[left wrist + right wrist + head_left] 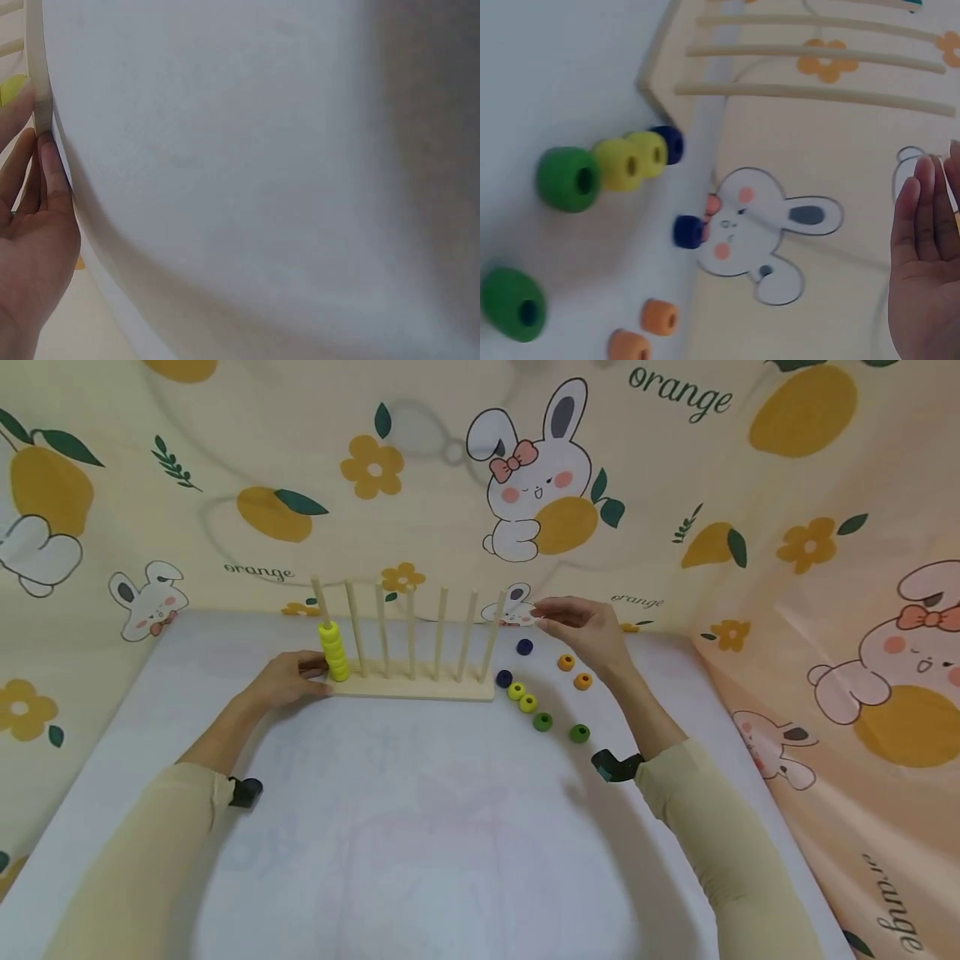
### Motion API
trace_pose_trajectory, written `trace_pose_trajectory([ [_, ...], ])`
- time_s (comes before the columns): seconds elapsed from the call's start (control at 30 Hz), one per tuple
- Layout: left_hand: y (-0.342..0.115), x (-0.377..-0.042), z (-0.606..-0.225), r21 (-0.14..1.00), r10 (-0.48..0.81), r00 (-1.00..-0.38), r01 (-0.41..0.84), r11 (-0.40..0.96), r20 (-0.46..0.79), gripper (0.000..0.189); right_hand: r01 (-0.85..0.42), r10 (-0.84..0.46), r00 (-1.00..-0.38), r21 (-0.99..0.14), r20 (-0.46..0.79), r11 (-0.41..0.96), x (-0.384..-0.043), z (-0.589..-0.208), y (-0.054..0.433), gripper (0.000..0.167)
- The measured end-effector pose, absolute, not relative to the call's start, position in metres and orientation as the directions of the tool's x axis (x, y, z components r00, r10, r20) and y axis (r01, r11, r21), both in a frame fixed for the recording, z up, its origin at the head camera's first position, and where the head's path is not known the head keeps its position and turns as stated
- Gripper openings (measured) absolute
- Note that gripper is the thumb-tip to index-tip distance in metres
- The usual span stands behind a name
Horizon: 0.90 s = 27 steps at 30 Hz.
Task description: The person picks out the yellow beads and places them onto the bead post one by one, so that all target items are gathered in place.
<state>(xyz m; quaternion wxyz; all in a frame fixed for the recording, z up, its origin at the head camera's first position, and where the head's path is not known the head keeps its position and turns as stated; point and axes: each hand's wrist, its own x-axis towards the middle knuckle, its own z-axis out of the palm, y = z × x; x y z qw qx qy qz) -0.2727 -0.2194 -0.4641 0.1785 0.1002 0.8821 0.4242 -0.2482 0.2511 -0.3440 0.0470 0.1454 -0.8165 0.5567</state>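
Note:
A wooden peg rack [412, 691] with a row of upright pegs stands on the table. Several bright yellow beads [333, 653] are stacked on its leftmost peg. My left hand [288, 681] grips the left end of the base; the left wrist view shows those fingers [54, 172] at the board's edge. Raised just right of the rightmost peg is my right hand [585, 627], thumb and fingers close together. Whether a bead sits between its fingertips cannot be told; in the right wrist view the hand [930, 277] is partly cut off.
Right of the rack lie loose beads: dark blue [525, 647], orange [566, 662], yellow [528, 702] and green [580, 732], two of each colour. Behind the white tabletop [405, 827] hangs a printed cloth [435, 460] with rabbits and oranges.

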Motion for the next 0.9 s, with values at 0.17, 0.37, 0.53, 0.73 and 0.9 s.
trace_pose_trajectory([
  [0.17, -0.219, -0.274, -0.466, 0.785, 0.328, -0.916, 0.024, 0.619, -0.232, 0.071, -0.251, -0.15, -0.966, -0.908, 0.211, 0.336, -0.243, -0.363, 0.261, 0.03],
  [0.37, -0.218, -0.274, -0.464, 0.78, 0.327, -0.912, 0.012, 0.625, -0.248, 0.073, -0.24, -0.149, -0.968, -0.914, 0.201, 0.326, -0.237, -0.383, 0.27, 0.029],
  [0.53, -0.22, -0.273, -0.464, 0.781, 0.32, -0.913, 0.001, 0.624, -0.254, 0.074, -0.221, -0.153, -0.972, -0.92, 0.18, 0.323, -0.232, -0.398, 0.275, 0.027],
  [0.73, -0.219, -0.274, -0.465, 0.786, 0.321, -0.914, 0.003, 0.618, -0.249, 0.072, -0.19, -0.147, -0.978, -0.92, 0.148, 0.344, -0.227, -0.418, 0.281, 0.027],
  [0.9, -0.218, -0.274, -0.465, 0.782, 0.308, -0.914, -0.016, 0.623, -0.264, 0.073, -0.152, -0.121, -0.986, -0.922, 0.116, 0.356, -0.221, -0.431, 0.281, 0.028],
])
